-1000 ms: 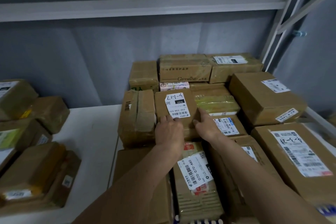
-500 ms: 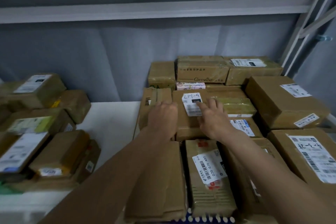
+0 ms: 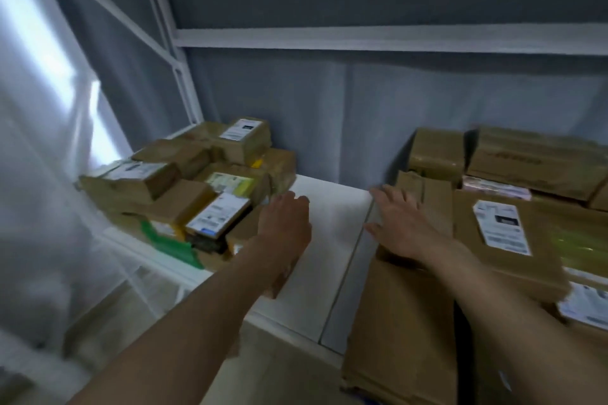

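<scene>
Your left hand [image 3: 285,223]: outstretched, fingers loose, empty; parcel pile [image 3: 197,187] just left. Your right hand [image 3: 403,228]: splayed, empty, over cardboard box [image 3: 437,197].

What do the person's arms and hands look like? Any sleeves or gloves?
The left arm and right arm are bare, no sleeves in view. The left hand and right hand wear no gloves. I see no watch, bracelet or ring, though the picture is blurry.

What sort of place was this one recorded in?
Most likely a parcel storage room: taped cardboard parcels bearing printed shipping labels lie piled on a white shelf, with another shelf rail above.
</scene>
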`<state>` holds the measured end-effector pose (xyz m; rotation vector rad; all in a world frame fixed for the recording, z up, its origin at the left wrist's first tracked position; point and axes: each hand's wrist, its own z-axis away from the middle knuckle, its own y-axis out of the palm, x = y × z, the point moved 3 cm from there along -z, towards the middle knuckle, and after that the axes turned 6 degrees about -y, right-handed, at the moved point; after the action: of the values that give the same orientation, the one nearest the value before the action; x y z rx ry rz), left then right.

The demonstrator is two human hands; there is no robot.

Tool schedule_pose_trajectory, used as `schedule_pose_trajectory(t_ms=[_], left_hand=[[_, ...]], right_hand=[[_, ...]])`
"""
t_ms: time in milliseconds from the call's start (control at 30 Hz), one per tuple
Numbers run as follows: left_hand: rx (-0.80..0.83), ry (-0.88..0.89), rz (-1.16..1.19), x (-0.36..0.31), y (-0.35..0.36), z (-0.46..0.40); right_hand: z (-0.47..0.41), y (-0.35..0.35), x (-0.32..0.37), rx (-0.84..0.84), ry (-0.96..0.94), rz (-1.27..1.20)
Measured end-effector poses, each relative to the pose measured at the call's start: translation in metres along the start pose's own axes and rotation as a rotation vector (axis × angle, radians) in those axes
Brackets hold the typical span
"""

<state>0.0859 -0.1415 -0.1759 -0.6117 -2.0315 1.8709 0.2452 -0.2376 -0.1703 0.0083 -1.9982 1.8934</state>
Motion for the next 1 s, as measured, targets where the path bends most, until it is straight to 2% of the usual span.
schedule_pose_trajectory(t_ms=[133, 367, 567, 767, 1000], left_hand=[[0.005, -0.126, -0.024, 0.043, -0.008, 0.015], [0.064, -0.246, 0.048, 0.112, -0.002, 0.021], [0.096, -0.269, 0.151, 0.164, 0.005, -0.002], [0.088, -0.25, 0.151, 0.221, 0.002, -0.032], [-0.004, -0.233, 0.233, 0.298, -0.019, -0.062]], right_hand=[[-0.022, 0.018, 0.034, 0.081, -0.072, 0.016], [-0.051, 0.046, 0.094, 0.163, -0.163, 0.033], [-0.082, 0.064, 0.138, 0.228, -0.191, 0.013], [-0.124, 0.077, 0.184, 0.231, -0.185, -0.019], [-0.181, 0.099, 0.248, 0.269, -0.206, -0.038]])
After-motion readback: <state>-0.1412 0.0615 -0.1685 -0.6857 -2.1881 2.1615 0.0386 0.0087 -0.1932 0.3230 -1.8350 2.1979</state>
